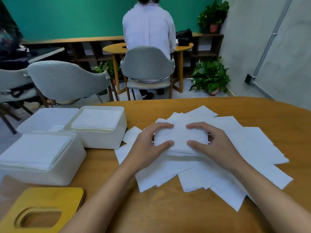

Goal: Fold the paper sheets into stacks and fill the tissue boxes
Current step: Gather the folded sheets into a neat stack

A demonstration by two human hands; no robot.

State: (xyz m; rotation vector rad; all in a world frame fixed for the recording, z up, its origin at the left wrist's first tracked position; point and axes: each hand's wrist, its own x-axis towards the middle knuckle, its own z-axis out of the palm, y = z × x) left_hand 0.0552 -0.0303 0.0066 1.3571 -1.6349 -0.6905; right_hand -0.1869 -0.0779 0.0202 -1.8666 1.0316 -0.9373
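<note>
- At the middle of the wooden table (168,216), the left hand (151,143) and right hand (217,145) are gripping a folded stack (180,138) from either side, fingers curling over its far edge and thumbs pressing its near edge. They look to be squaring it.
- Under and around the stack, loose paper sheets (244,148) are lying fanned in an untidy spread, so plenty of folding seems to be waiting.
- To the left, the near tissue box (50,175) and the box closest to the hands (104,140) are each holding a full-looking pile.
- Behind them, the far tissue box (50,115) is showing mostly bare inside; I judge it to be the one waiting for this stack.
- At the lower left, a yellow slotted lid (50,197) is lying off the boxes, so no box is wearing a lid yet.
</note>
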